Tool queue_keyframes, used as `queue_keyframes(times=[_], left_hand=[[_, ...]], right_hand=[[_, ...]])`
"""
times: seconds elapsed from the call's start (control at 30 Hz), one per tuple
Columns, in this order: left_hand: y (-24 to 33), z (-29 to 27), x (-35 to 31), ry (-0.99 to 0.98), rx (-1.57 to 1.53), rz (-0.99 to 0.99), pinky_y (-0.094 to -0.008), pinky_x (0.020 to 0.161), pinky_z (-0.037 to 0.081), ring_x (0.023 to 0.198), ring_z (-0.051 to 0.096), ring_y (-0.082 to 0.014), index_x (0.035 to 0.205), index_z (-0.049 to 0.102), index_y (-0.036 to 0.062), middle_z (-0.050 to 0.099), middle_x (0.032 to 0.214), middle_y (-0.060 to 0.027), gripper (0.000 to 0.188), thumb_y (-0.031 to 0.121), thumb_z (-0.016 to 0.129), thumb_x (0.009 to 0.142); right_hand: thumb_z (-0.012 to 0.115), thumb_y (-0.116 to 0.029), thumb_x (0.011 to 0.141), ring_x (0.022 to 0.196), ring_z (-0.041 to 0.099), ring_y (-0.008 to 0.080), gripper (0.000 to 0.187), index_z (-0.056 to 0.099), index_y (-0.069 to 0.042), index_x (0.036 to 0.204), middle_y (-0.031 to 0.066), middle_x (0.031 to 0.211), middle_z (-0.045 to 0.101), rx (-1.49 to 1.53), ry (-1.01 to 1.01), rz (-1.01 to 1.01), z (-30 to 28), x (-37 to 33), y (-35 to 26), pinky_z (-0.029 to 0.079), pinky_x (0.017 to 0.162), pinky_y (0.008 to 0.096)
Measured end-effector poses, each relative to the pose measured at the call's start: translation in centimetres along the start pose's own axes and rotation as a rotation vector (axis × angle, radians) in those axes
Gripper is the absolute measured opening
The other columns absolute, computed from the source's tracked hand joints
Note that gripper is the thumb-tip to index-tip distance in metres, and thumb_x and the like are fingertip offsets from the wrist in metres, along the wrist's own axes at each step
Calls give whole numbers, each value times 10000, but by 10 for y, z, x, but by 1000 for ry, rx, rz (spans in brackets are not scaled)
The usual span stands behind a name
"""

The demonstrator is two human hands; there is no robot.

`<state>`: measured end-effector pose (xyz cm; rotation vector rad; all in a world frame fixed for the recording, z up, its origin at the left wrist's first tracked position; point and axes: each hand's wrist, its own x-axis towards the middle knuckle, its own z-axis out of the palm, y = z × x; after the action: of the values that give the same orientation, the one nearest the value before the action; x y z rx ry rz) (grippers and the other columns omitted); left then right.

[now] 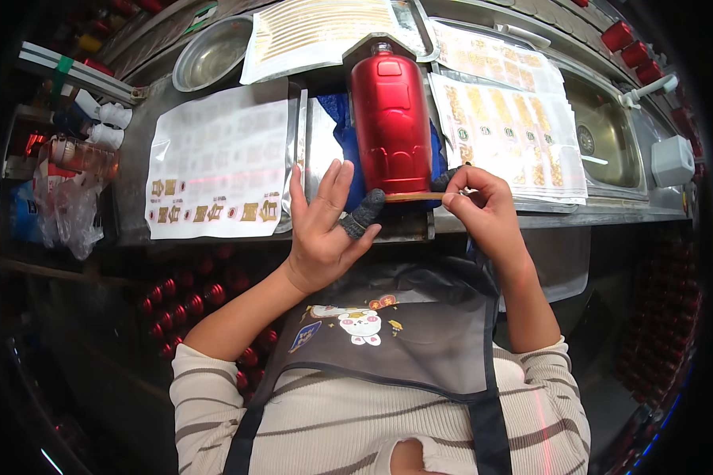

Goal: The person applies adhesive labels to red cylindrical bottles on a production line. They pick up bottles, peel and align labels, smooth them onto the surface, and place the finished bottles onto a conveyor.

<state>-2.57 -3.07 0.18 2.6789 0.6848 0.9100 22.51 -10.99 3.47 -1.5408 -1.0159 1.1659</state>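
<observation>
A glossy red bottle [390, 119] lies on its side on a blue cloth [339, 111], neck pointing away from me and base toward me. Along its base edge runs a thin gold strip [412, 196]. My right hand [487, 207] pinches the strip's right end between thumb and fingers; a dark finger cot covers one finger. My left hand [325, 224] has its fingers spread, and its index finger, in a dark grey finger cot, touches the left side of the base near the strip. Nothing is gripped in that hand.
Left of the bottle lies a sheet of gold-and-brown stickers [214, 170]. More gold sticker sheets [515, 134] are stacked on the right, and a striped gold sheet [317, 36] is behind. A metal bowl [214, 55], a sink [602, 119] and a plastic bag [71, 198] flank the bench.
</observation>
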Motion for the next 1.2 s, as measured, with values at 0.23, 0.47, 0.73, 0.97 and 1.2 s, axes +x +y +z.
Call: queue_keyframes(times=[0.23, 0.47, 0.73, 0.97, 1.2], left_hand=[[3, -6, 17, -36, 40, 81, -709, 1098, 176, 1343, 470, -454, 1191, 704, 130, 393, 1519, -269, 507, 78, 815, 699], [17, -3, 44, 0, 64, 142, -724, 1076, 212, 1314, 493, -473, 1016, 734, 128, 465, 1472, -267, 302, 116, 787, 718], [4, 18, 35, 148, -106, -65, -644, 1123, 243, 1342, 494, -393, 1283, 630, -3, 484, 1468, -237, 586, 104, 799, 732], [-1, 9, -12, 63, -124, -116, -634, 1138, 210, 1370, 461, -399, 1164, 691, -13, 451, 1489, -256, 425, 162, 809, 796], [6, 6, 2, 14, -18, -41, -652, 1131, 181, 1348, 469, -441, 1105, 746, 86, 437, 1495, -270, 329, 160, 804, 790]], right_hand=[[650, -41, 855, 595, 452, -14, 71, 610, -12, 803, -49, 736, 566, 14, 6, -29, 0, 0, 0, 333, 525, 174], [654, -42, 867, 589, 450, -17, 63, 615, -11, 828, -56, 718, 563, 26, -5, -4, 2, 1, 2, 329, 519, 174], [655, -49, 882, 582, 469, -15, 67, 617, -7, 847, -57, 697, 563, 29, -42, 10, 4, 2, -1, 342, 517, 175], [655, -51, 867, 597, 428, -28, 62, 610, -25, 832, -70, 722, 538, 37, -24, -11, 2, -6, -11, 303, 521, 167], [653, -63, 863, 614, 406, -33, 68, 601, -35, 830, -76, 753, 534, 38, -14, -3, -1, -2, -2, 294, 539, 160]])
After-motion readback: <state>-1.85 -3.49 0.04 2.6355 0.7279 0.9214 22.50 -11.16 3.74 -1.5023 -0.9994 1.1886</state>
